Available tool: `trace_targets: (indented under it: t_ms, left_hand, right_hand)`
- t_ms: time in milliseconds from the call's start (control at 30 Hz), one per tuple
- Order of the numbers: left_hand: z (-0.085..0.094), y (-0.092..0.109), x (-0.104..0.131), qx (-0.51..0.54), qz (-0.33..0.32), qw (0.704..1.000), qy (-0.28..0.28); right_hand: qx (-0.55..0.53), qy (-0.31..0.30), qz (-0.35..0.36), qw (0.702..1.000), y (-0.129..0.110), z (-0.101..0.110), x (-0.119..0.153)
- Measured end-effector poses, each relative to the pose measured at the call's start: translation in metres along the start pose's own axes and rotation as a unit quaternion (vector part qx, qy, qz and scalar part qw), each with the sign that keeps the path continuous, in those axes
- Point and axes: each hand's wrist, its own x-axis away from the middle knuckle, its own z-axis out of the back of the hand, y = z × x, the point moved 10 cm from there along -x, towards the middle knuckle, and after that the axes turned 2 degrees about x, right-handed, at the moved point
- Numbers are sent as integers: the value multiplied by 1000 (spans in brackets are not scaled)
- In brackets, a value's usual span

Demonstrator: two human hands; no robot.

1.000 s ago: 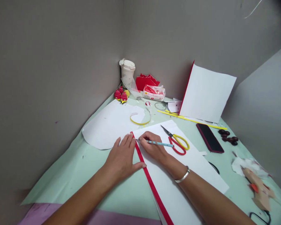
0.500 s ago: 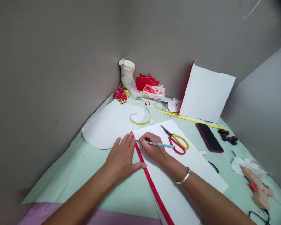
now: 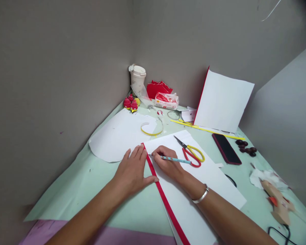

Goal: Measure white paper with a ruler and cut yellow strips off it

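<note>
Right hand (image 3: 168, 164), fingers clamped on blue pencil (image 3: 175, 159); left hand (image 3: 131, 170), fingers apart, on red strip (image 3: 169, 209), which could slip if pressed lightly.

The table (image 3: 84, 190) is viewed from the head, forward and downward; the left hand (image 3: 132, 168) and right hand (image 3: 167, 163) are seen close, the wall corner (image 3: 133, 41) farther off.

1. Wht. lidded cup (image 3: 138, 75) is standing nr. wall corner (image 3: 133, 37); red/yel. ornaments (image 3: 134, 105) are sitting just in front.
2. Red/wht. pkt. (image 3: 166, 101) is lying in front of red paper pcs. (image 3: 154, 90).
3. Dk. phone (image 3: 226, 149) is lying nr. dk. round objs. (image 3: 252, 150)
4. Tan tool (image 3: 279, 210), blurred, is resting nr. crumpled wht. stuff (image 3: 257, 178), w/ blk. cord (image 3: 288, 234) trailing.
</note>
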Motion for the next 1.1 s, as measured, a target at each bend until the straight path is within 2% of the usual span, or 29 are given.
trace_targets:
  t_ms: [933, 1100]
  left_hand:
    - [1, 0, -1, 7, -2, 1000, 15]
    - [0, 0, -1, -5, 4, 1000, 3]
  right_hand:
    - [-13, 11, -13, 1000, 3, 6, 21]
    - [-12, 11, -19, 1000, 4, 7, 26]
